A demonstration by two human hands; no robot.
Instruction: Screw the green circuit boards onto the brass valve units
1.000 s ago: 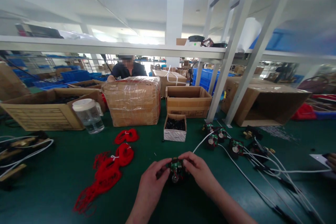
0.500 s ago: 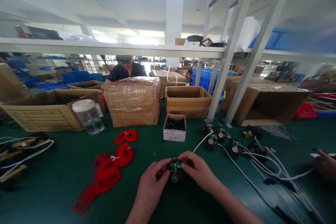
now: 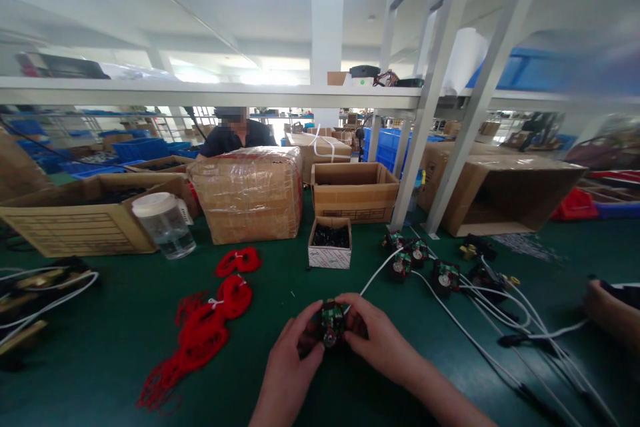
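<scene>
So, a small black gadget (image 3: pixel 333 320) with a green circuit board and a shiny round part sits between a bare left hand (image 3: pixel 290 357) and a bare right hand (image 3: pixel 375 333), over the dark green desk (image 3: pixel 425 353). Let the gadget be the middle of a clock, with twelve pointing away from the person. The left hand pinches it from nine o'clock, thumb low and pointing finger high, with just enough room between them for its edge. The right hand does the same from three o'clock, with bent fingers. Holding both sides probably stops it tipping and lets the green board face the eyes. I cannot tell if it rests on the desk or is lifted a bit.

A thin white cable (image 3: pixel 377 273) goes from beside the right hand toward two o'clock, where more black-and-green gadgets (image 3: pixel 445 275) lie, maybe there to be out of the way. Bundles of thin red strands (image 3: pixel 203 337) lie between eight and ten o'clock, tied with white ties (image 3: pixel 216 305), perhaps against tangles. At twelve o'clock, a small open white cardboard box (image 3: pixel 330 258) holds black pieces (image 3: pixel 331 235), perhaps close for easy reach. Well apart, at three o'clock, is another person's hand (image 3: pixel 607 310).
</scene>
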